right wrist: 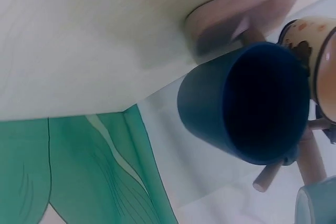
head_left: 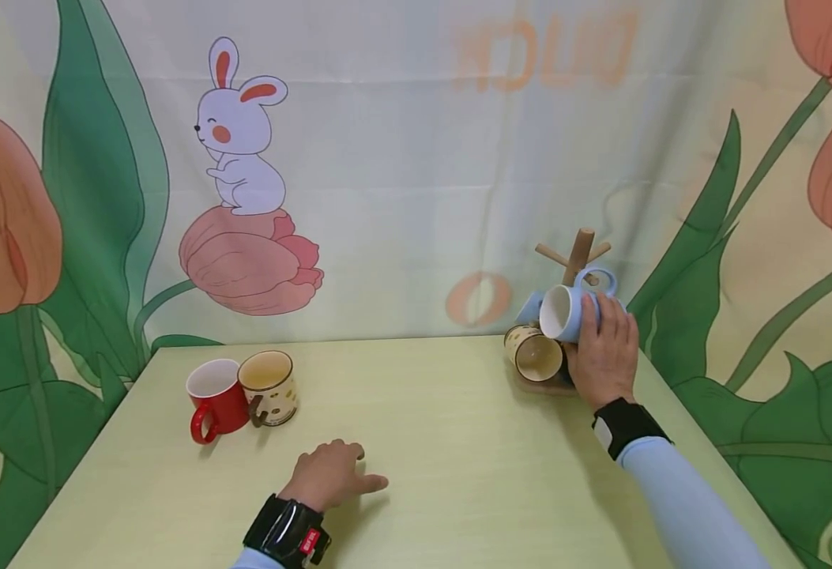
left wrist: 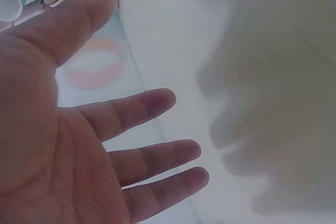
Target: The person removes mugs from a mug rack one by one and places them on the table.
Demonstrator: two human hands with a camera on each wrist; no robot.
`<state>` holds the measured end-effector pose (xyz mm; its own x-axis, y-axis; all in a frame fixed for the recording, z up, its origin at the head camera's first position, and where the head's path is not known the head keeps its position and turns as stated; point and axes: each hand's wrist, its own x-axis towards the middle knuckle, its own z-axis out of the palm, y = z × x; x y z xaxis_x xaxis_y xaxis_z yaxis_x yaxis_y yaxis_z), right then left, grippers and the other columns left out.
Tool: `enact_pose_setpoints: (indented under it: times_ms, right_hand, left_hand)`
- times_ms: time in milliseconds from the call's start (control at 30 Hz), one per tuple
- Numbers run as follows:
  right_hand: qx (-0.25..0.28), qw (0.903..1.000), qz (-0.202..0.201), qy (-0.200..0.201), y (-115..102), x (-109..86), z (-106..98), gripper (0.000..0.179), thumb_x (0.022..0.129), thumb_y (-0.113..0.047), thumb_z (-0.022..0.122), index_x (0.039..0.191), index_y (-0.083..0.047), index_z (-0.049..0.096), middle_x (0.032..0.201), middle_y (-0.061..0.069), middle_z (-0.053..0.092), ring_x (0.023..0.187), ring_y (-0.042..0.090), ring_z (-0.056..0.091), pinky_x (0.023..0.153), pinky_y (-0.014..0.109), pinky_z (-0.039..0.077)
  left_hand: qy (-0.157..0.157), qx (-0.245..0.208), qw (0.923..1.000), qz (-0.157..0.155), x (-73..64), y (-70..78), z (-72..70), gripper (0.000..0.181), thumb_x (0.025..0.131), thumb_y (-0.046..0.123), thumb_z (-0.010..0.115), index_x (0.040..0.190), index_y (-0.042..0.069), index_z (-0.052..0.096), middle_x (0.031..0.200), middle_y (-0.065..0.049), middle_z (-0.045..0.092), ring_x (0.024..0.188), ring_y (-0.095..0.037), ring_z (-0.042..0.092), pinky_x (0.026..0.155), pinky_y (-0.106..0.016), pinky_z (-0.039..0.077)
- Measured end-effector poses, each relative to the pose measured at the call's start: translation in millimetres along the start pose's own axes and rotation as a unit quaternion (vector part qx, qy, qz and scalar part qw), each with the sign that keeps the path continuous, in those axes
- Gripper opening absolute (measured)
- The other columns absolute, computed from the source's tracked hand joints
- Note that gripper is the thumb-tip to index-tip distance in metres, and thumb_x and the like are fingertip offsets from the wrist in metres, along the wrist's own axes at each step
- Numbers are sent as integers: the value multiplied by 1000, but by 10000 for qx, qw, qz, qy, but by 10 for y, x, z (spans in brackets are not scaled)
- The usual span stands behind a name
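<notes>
My right hand [head_left: 604,348] grips a light blue mug [head_left: 559,313] from its right side, in front of the wooden mug tree [head_left: 577,257]. The mug lies sideways, mouth toward the left and handle on top. Below it, a cream spotted mug [head_left: 535,356] hangs on the tree, mouth facing forward. In the right wrist view, a dark blue mug [right wrist: 202,108] hangs on a peg; from the head, my hand mostly hides it. Over the table, my left hand [head_left: 330,474] holds nothing, its fingers spread in the left wrist view.
On the table's left, a red mug [head_left: 227,403] and another cream spotted mug [head_left: 280,395] stand upright side by side. A light blue piece [head_left: 529,308] shows behind the held mug. A printed curtain [head_left: 387,158] hangs along the table's back edge.
</notes>
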<state>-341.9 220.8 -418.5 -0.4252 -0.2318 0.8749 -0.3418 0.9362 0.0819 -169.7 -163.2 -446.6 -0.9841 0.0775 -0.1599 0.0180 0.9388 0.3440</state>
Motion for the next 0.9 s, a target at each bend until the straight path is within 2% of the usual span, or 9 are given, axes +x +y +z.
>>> enact_pose_setpoints:
  times_ms: [267,467,633,900]
  right_hand:
    - [415,9960,649,446,-150,-27,-139,90,70,-14,90,141,1,38,135,29,43,125,47,42,104,60,33]
    - [688,9873,1366,423,-260,-22,-308,94,71,-13,89,146,-4,33,140,26,40,129,45,39,107,59,31]
    - [1002,9764,1874,383,-436,-71,-465,98,70,-14,91,147,-5,33,141,25,40,130,45,38,105,61,31]
    - [1569,9496,2712,111,-819,-210,-691,101,69,-19,93,149,-4,33,142,25,40,131,44,38,101,64,34]
  left_hand:
    - [2,-16,10000,12,15,1,30,60,80,54,75,113,4,70,106,-15,67,98,-38,62,82,-63,46]
    - [-23,21,10000,23,36,-7,54,60,80,55,75,113,4,70,106,-15,68,97,-37,62,81,-63,46]
    - [-36,46,10000,5,55,-15,75,60,81,55,75,113,4,70,106,-15,67,97,-37,62,81,-63,46]
    - [-51,61,10000,55,69,-1,85,59,81,54,75,112,4,70,105,-15,68,96,-37,63,81,-63,46]
